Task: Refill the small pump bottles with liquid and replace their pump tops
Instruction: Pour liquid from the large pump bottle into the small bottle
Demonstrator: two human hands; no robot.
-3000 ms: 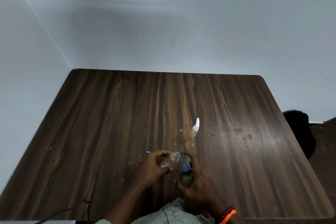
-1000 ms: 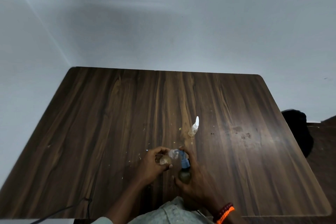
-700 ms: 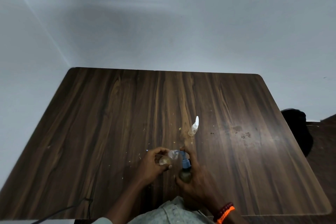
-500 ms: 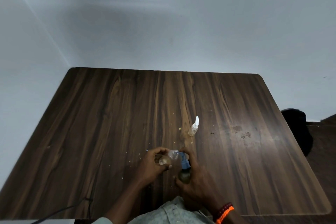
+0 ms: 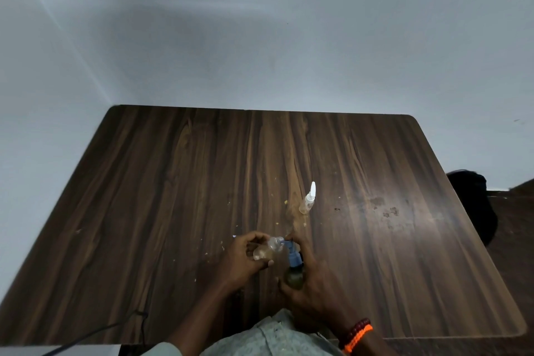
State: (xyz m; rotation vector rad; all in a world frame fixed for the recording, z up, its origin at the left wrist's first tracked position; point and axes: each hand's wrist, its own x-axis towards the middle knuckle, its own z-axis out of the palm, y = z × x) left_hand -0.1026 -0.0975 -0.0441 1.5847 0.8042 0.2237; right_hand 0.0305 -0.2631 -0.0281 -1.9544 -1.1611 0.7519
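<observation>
On the near middle of the dark wood-grain table (image 5: 179,188), a small clear plastic bottle (image 5: 267,250) is held tilted on its side by the left hand (image 5: 241,261), whose fingers are curled round its body. Its open threaded neck is turned to the right, toward the blue pump nozzle (image 5: 292,254) of a larger dark bottle of liquid (image 5: 294,277). This dark bottle is grasped by the right hand (image 5: 313,283), with one finger laid on top of the pump head.

Compared with the earlier frames, almost nothing has changed: both hands have kept their grips, and the nozzle stays against the neck of the clear bottle. Only a small shift of the whole view is noticed. From this it is judged that the filling step is still going on and is not finished; how much liquid is already inside cannot be told.

A second small clear bottle with a white pointed top (image 5: 307,201) stands upright farther away on the table, well apart from the hands, and appears already closed. A dark cable (image 5: 95,332) lies at the near left edge.
</observation>
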